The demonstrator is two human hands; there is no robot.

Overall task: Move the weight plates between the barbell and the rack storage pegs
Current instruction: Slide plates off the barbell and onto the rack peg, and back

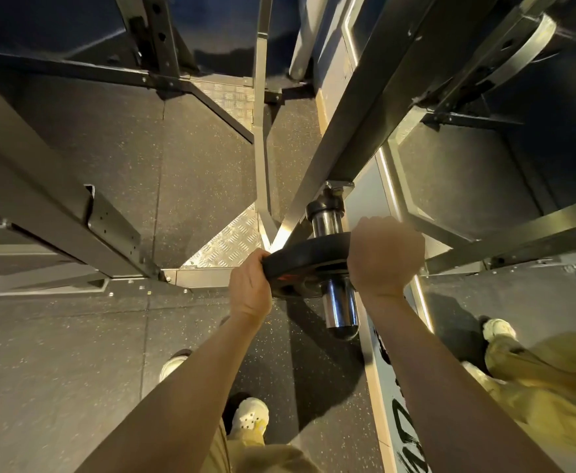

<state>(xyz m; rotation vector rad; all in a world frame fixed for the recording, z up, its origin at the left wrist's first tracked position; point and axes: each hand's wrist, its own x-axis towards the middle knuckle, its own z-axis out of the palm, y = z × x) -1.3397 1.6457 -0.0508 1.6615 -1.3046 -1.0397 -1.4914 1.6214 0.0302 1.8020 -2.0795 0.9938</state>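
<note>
**Plate on the sleeve, both hands on its rim**

Shoes sit at the bottom of my view: one pale shoe (250,416) below the arms and another (173,365) further left, both on the dark speckled rubber floor (57,370). At the right edge I see a mirror (467,186) in which yellow trousers and a pale shoe are reflected.

My two bare forearms run up from there to the weight plate (296,264). The left hand (250,285) has its grip closed over the plate's left rim, thumb on the near face and fingers wrapped behind. The right hand (385,257) is curled shut over the right rim, knuckles toward me; the fingers themselves are hidden behind the hand.

The plate is small, black, with a red mark on its near face, and it sits threaded on a chrome sleeve (339,302). It stands partway along: the sleeve's capped end pokes out toward me below the plate, and a bare stretch of chrome shows above it, up to a dark collar (324,207). I cannot tell from here whether this sleeve belongs to the barbell or is a storage peg; it meets a steel upright of the rack (358,131) just past the collar.

Beyond that, grey rack beams (57,206) cross on the left, and a patch of checkered metal plate (228,244) lies on the floor between them.
</note>
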